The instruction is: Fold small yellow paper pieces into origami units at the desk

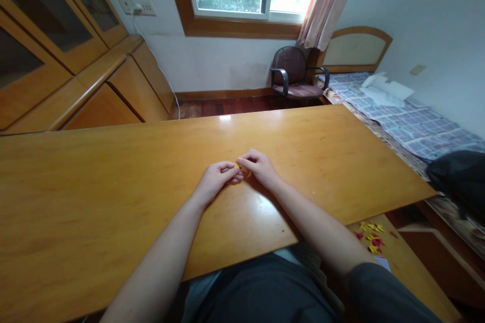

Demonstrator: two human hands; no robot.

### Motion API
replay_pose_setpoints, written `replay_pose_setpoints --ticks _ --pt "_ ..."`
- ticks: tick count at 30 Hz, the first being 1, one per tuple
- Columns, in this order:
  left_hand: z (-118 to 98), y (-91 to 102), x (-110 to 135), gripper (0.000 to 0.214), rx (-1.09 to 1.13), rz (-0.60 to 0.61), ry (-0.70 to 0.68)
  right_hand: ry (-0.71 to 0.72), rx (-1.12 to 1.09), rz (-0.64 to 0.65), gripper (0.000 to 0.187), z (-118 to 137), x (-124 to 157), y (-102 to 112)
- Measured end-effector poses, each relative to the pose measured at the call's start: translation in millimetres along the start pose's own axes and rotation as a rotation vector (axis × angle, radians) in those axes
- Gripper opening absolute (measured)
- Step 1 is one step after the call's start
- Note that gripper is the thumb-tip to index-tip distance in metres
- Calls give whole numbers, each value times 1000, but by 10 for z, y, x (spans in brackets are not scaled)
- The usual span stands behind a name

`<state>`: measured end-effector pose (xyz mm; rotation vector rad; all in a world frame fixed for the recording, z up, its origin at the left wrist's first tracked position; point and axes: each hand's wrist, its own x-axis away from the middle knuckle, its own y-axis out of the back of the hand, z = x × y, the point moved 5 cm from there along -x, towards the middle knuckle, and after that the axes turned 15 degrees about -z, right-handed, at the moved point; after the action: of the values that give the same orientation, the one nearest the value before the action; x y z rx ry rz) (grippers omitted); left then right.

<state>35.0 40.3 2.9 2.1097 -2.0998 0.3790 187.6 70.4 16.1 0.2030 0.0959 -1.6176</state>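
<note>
Both of my hands meet at the middle of a wide wooden desk (pixel 113 186). My left hand (pixel 215 179) and my right hand (pixel 259 165) pinch a small yellow piece of paper (pixel 239 166) between their fingertips, just above the desk top. Most of the paper is hidden by the fingers, so its shape is unclear. Both forearms stretch from the near edge toward it.
Several small yellow and red folded paper pieces (pixel 371 237) lie on a lower stool at the right. A bed (pixel 417 121) with a dark bag (pixel 460 176) runs along the right. A brown armchair (pixel 295 73) stands under the window; wooden cabinets (pixel 56 50) fill the left.
</note>
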Motion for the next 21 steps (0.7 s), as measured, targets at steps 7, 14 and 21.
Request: replay_pose_setpoints --ticks 7,14,21 --pt "-23 48 -18 39 67 -87 -19 -59 -60 -76 24 -83 -28 37" --pt "-29 106 -39 40 97 -140 -61 -121 -76 -63 29 -77 -11 33" --pt "-77 135 -40 40 126 -208 -104 -255 -100 51 35 -102 33 -35"
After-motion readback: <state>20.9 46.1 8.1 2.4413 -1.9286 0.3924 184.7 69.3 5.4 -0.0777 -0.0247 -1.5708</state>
